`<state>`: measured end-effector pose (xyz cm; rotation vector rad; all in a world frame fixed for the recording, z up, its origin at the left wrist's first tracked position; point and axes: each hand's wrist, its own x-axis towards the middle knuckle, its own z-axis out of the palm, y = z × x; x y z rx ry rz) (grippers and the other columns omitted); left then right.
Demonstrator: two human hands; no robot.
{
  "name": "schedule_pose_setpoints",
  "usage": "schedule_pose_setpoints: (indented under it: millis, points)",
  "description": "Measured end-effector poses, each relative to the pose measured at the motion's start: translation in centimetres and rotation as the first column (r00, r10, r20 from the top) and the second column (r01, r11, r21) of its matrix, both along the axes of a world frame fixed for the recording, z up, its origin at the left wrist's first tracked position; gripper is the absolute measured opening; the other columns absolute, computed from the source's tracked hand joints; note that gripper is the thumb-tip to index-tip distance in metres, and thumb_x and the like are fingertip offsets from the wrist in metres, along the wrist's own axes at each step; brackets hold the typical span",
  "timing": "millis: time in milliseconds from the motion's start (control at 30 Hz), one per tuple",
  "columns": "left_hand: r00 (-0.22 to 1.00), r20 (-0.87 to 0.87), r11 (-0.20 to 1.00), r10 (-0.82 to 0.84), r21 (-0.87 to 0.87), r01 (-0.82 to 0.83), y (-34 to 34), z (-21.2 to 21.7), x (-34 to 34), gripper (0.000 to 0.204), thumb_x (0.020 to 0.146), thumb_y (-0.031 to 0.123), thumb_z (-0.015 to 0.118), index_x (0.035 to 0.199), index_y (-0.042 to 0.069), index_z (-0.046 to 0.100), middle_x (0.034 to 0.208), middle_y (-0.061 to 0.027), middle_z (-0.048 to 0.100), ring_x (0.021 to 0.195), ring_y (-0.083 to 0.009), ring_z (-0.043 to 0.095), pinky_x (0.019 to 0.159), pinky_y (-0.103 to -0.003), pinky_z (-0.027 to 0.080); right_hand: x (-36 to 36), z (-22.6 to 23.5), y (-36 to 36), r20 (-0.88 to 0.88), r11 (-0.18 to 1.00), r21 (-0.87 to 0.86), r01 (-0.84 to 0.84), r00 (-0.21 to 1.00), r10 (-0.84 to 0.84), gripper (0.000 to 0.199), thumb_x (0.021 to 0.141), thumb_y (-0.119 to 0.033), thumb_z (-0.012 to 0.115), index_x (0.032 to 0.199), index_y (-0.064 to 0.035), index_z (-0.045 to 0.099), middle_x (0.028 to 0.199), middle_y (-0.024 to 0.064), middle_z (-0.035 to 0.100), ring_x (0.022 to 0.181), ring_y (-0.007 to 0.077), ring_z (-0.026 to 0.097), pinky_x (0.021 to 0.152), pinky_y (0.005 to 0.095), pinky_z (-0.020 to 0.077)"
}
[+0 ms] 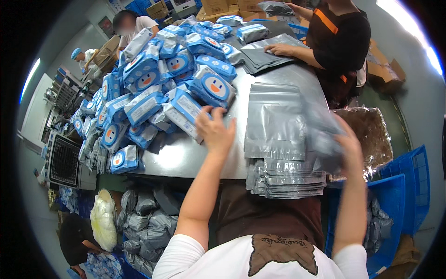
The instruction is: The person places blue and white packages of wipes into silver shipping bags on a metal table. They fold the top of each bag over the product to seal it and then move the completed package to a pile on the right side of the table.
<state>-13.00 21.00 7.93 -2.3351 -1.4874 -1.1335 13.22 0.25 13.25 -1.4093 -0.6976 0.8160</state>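
Note:
My left hand (215,132) is at the near edge of a pile of blue-and-white wet wipe packs (214,87). Its fingertips touch the end of one wipe pack (182,111), with the fingers apart and the thumb away from it. On the right, my right hand (349,151) is smeared by motion. It holds a grey plastic mailing bag (324,132), also blurred, beside the stacked bags. Flat grey mailing bags (275,123) lie in front of me on the metal table (174,156), with a thicker stack (288,179) overlapping the near edge.
Across the table a co-worker (341,39) in black rests a hand on more grey bags (262,53). Another person (134,25) stands behind the pile. Blue crates (397,204) sit at lower right; filled grey bags (148,223) lie below left. A foil-like lined box (367,135) is at right.

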Motion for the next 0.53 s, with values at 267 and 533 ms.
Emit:
schedule_pose_setpoints:
  millis: [267, 533]
  points:
    - [0.874, 0.260, 0.853, 0.411, -0.449, -0.268, 7.1, -2.6, -5.7, 0.135, 0.054, 0.053, 0.087, 0.150, 0.014, 0.000, 0.149, -0.0316, -0.002, 0.136, -0.0500, 0.022, 0.106, -0.052, 0.036, 6.6, -3.2, -30.2, 0.942, 0.391, -0.181, 0.902, 0.274, -0.196, 0.065, 0.091, -0.036, 0.060, 0.144, -0.0072, 0.036, 0.142, 0.0188, 0.040, 0.135, 0.0322, 0.034, 0.110, 0.0450, 0.0286]
    - [0.029, 0.910, 0.659, 0.414, -0.321, 0.680, 8.6, -5.7, -8.9, 0.072, 0.071, 0.016, 0.085, 0.127, -0.009, 0.048, 0.120, -0.0184, 0.060, 0.105, -0.0297, 0.063, 0.090, -0.041, 0.052, 0.7, -2.9, -13.6, 0.731, 0.917, -0.192, 0.350, 0.674, -0.104, 0.056, 0.081, -0.016, 0.069, 0.133, -0.0049, 0.050, 0.133, 0.0148, 0.052, 0.126, 0.0319, 0.046, 0.107, 0.0410, 0.0335]
